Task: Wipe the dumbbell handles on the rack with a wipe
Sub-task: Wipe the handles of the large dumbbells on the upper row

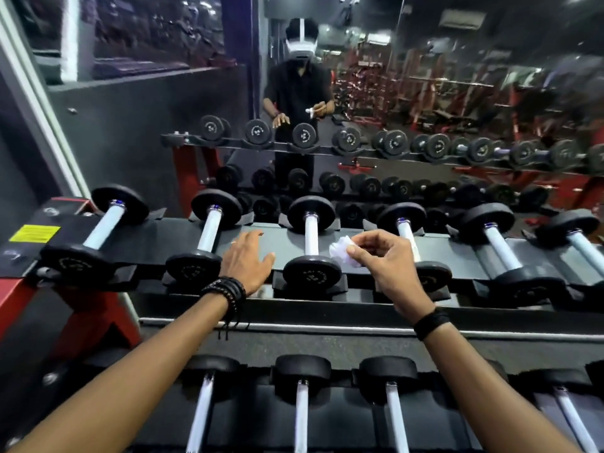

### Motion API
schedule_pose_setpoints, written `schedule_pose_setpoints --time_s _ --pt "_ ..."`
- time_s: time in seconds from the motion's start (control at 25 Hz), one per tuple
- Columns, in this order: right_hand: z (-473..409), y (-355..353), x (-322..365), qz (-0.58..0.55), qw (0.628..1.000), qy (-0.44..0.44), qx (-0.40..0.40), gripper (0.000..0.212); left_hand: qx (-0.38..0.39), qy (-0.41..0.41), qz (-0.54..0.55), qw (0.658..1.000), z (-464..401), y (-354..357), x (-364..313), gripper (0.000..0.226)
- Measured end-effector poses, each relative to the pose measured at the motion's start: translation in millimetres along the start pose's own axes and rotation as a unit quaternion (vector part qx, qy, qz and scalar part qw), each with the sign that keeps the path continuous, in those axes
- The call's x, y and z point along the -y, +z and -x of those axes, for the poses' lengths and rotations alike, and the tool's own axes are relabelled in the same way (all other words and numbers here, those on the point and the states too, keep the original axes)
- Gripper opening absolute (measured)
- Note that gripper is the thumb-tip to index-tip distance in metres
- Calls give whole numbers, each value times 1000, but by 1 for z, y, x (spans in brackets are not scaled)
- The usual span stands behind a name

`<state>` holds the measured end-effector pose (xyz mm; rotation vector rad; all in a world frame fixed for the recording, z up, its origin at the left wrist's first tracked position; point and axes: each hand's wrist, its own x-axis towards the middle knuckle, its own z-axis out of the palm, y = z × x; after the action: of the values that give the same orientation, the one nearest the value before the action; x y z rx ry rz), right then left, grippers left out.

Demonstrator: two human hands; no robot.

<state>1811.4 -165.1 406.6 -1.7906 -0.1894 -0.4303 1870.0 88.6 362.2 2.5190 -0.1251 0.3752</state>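
We pinch a crumpled white wipe (341,250) in our right hand (382,256), fingers curled round it, just right of the third dumbbell (311,243) on the top shelf. Our left hand (246,258) hovers loose and spread, holding nothing, just left of that dumbbell. We count six dumbbells on this shelf, each with a pale handle between two black round ends. Our right hand covers part of the fourth dumbbell (411,238). The rack (255,230) is dark with red legs. Below that dumbbell, a lower shelf shows more handles. Behind it, a mirror (425,93) reflects the row.
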Motion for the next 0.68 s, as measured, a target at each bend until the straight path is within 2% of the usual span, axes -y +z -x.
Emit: schedule_pose_setpoints --time_s 0.08,0.2,0.28,0.32,0.4,0.56,0.68 --pt "-18 12 -9 27 1000 -3 -1 10 -1 14 -15 1000 -38 17 3 56" --pt "-46 27 -28 82 997 6 -3 13 57 11 -89 994 -77 52 19 58" --pt "-60 34 -41 103 993 38 31 14 56 25 -161 985 -83 80 34 61" --pt "-67 38 -46 121 988 65 76 12 37 30 -181 982 -85 89 39 63" --pt "-77 43 -58 156 964 140 164 13 24 33 -196 980 -86 97 42 67" --pt "-106 48 -72 209 906 268 253 25 -7 32 -204 978 -88 102 44 71" --pt "-118 70 -70 357 840 247 324 40 -1 25 -206 978 -86 101 41 72"
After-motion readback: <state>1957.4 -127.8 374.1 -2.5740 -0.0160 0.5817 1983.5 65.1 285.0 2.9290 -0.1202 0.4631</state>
